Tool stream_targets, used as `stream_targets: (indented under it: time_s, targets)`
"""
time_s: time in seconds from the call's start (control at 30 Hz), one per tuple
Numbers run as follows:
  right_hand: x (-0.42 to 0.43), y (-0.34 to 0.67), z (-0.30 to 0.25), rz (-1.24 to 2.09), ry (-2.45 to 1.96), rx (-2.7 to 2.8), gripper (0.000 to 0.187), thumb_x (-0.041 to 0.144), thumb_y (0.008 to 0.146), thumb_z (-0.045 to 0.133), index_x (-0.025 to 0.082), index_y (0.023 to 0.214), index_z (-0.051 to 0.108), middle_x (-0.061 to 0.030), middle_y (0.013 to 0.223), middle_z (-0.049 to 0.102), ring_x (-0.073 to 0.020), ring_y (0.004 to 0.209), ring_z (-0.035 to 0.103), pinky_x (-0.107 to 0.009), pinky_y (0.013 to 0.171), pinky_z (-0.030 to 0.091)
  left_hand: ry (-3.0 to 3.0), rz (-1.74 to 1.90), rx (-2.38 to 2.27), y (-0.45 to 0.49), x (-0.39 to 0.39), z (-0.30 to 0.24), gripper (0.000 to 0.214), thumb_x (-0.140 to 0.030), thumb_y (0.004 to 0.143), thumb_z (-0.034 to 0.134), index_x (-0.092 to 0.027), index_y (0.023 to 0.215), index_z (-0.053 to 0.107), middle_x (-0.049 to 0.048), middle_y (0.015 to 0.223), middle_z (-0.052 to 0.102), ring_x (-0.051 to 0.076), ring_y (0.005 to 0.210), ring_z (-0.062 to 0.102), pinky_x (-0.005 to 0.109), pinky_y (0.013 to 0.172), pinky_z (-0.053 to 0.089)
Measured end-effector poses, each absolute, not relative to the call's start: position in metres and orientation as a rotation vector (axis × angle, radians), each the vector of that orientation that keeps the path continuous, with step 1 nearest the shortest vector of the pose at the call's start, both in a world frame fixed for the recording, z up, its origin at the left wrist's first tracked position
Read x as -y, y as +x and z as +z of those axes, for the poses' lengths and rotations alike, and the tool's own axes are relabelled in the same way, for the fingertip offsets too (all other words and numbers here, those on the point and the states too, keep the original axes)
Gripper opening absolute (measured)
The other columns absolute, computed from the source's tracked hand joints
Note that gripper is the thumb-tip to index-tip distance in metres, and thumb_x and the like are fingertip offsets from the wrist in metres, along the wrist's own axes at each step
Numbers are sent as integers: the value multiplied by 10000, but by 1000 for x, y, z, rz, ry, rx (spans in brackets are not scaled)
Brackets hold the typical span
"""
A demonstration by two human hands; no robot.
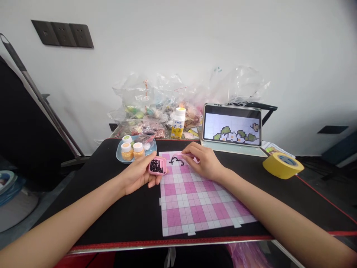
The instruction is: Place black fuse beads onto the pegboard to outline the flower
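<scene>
My left hand (pixel 139 174) is curled around a small pink tray (pixel 157 166) of black beads, held at the left edge of a pink-and-white checked pegboard (pixel 195 201). My right hand (pixel 202 160) pinches pink tweezers (pixel 182 155) whose tip points left, just above a short row of black beads (pixel 176 160) set near the board's far edge. The board lies flat on the black desk mat (pixel 111 208).
A tablet (pixel 232 128) showing a pixel pattern stands behind the board. A blue plate (pixel 120 156) with three small bead jars sits far left, a yellow-white bottle (pixel 178 123) and plastic bags behind, a yellow tape roll (pixel 282 165) at right.
</scene>
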State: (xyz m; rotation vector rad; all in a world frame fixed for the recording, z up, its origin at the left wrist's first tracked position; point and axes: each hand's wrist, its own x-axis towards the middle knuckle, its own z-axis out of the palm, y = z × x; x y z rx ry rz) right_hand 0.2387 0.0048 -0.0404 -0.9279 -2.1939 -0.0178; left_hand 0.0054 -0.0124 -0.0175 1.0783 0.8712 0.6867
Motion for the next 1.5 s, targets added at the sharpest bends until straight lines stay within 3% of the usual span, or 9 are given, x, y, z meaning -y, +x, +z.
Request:
stream_targets:
  time_s: [1.23,1.5]
  targets:
    - [3,248,-47,-139,-998,2251,204,288,923,464,182,934,637,-46,883,613,-110,684,565,-227,577,430,1080,656,-885,4,11,-18,530,-367,989,270,-58,717,604,97,499,598,83,335,481,162,339,344]
    - [3,250,-47,-186,-1056,2261,220,306,920,456,179,913,635,-47,876,620,-111,665,568,-230,572,414,1088,676,-855,4,11,-20,488,-405,967,346,-58,749,610,105,540,617,93,366,502,169,339,360]
